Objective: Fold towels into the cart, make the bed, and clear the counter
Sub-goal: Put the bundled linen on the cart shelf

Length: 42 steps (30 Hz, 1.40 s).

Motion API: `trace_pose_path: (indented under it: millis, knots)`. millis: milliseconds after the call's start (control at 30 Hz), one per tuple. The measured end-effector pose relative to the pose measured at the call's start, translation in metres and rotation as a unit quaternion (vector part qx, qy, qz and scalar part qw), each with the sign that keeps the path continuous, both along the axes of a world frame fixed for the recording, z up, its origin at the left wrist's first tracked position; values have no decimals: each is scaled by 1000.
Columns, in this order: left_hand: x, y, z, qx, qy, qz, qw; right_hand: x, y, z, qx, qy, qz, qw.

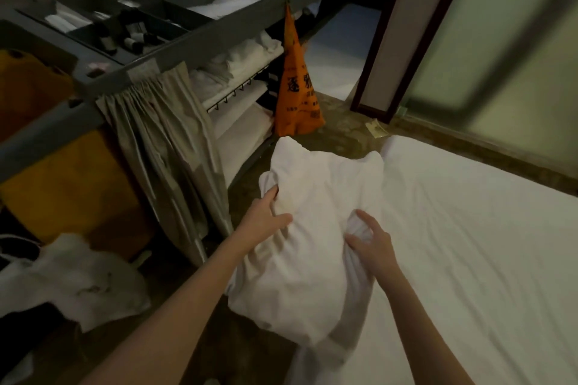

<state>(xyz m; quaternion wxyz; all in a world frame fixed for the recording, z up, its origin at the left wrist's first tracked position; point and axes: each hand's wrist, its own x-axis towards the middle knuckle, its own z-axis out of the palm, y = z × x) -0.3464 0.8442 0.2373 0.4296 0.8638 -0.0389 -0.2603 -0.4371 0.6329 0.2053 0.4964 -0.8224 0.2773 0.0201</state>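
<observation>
At the near corner of the bed (pixel 469 244), both hands are on a white pillow (pixel 312 212). The left hand (pixel 266 212) clutches the pillow's left edge, fingers tucked under a fold of the case and thumb spread across the top. The right hand (pixel 372 241) has a fistful of the case near the middle, fingers curled into bunched fabric. The pillow sits tilted, its lower part over the mattress edge and its far corners poking up over the floor between bed and cart. The mattress is covered in a white sheet, lightly creased.

To the left stands the grey housekeeping cart (pixel 175 50), its top tray split into compartments holding small dark bottles and folded white items. Folded white towels (pixel 237 62) are stacked on its open shelves, with a beige curtain (pixel 162 134) gathered to one side. An orange bag (pixel 295 87) with printed characters hangs from the cart's far corner. A yellow sack (pixel 62 191) fills the cart's near end, and crumpled white linen (pixel 78 278) lies on the floor beside it.
</observation>
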Motion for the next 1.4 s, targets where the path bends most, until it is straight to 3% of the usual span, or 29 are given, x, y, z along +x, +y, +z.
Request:
trace_pose_path:
  millis: [267,500,700,833,933,1100,1400]
  knots:
    - [84,1,-22,-58,34,33,997,92,-4,-14,-24,-3,26,999]
    - [190,-28,-58,-91,15,145,985,249,-42,-47,-13,22,119,993]
    - [294,-75,-98,-154,-7,283,947,415,-86,-83,-27,17,241,970]
    - [321,-84,-138,-207,16,391,897,478,-97,-116,-37,26,333,942]
    - [328,-92,-155,-207,24,405,890,504,-99,-136,-41,42,384,922]
    - [348,-91,-172,-194,-34,441,876,546,-85,-153,-28,34,427,903]
    - [409,-61,-185,-204,-86,521,824,635,-39,-165,8,-43,474,879]
